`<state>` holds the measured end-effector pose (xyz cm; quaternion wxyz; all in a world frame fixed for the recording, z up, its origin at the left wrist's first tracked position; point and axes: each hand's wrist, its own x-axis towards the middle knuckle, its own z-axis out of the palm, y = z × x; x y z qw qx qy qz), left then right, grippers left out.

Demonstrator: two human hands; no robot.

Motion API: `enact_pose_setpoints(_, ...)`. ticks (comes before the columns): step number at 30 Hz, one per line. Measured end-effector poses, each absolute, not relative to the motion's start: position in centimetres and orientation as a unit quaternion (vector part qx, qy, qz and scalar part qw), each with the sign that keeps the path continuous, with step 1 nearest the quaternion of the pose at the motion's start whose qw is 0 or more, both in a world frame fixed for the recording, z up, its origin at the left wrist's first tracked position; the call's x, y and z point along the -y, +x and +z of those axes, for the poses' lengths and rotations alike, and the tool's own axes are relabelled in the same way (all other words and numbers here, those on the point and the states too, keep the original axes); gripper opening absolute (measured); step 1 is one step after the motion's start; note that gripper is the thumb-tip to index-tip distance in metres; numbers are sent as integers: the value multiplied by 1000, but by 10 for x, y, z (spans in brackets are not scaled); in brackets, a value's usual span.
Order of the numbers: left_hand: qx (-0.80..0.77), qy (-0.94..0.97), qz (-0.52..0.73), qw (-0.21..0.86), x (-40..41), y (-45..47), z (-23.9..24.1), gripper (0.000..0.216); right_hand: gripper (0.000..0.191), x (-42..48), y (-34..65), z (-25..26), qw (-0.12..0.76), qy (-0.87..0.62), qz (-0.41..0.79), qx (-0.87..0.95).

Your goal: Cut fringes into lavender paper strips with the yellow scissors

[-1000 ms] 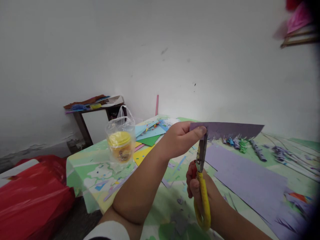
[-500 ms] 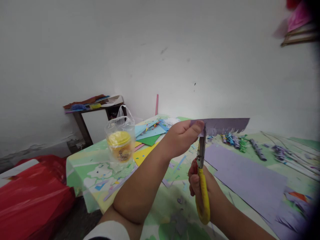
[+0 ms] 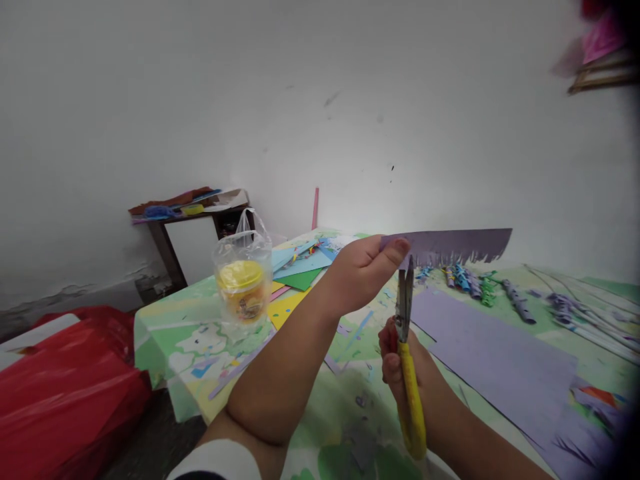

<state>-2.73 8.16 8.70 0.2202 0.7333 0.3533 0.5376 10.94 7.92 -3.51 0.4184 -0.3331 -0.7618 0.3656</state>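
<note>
Left hand [image 3: 363,273] pinches a fringed purple paper strip [image 3: 450,245]; at 6 o'clock, right hand [image 3: 407,373] grips yellow-handled scissors [image 3: 407,353].

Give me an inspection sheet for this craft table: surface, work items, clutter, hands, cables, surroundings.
Surface: table in green patterned cloth, paper scraps scattered.
Work items: purple paper strip, fringed lower edge; yellow-handled scissors, blades up beneath it; large purple sheet lying flat.
Clutter: yellow-lidded jar in clear bag; coloured paper sheets; rolled paper pieces.
Hands: left hand pinches strip; right hand grips scissors.
Cables: nothing seen.
Surroundings: white wall, dark side table, red plastic bag.
</note>
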Motion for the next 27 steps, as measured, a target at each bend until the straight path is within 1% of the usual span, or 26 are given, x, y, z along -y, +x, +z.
enact_pose_setpoints(5, -333, 746, 535, 216, -80, -28, 88, 42, 35, -77, 109, -35, 420, -326, 370, 762)
enact_pose_setpoints(11, -339, 753, 518, 225, -79, -28, 89, 42, 40, -75, 108, -36, 419, -319, 371, 765)
enact_pose_setpoints(16, -306, 752, 528, 249, -80, -28, 87, 40, 38, -72, 106, -35, 414, -310, 368, 773)
enact_pose_setpoints(19, -295, 726, 547, 296, -81, -26, 85, 42, 38, -72, 107, -32, 418, -315, 347, 778)
enact_pose_setpoints(23, -257, 665, 579, 395, -86, -23, 84, 45, 38, -78, 117, -16, 413, -328, 301, 795)
enact_pose_setpoints(27, -256, 621, 573, 470, -90, -25, 86, 39, 29, -88, 131, 9, 395, -362, 239, 810)
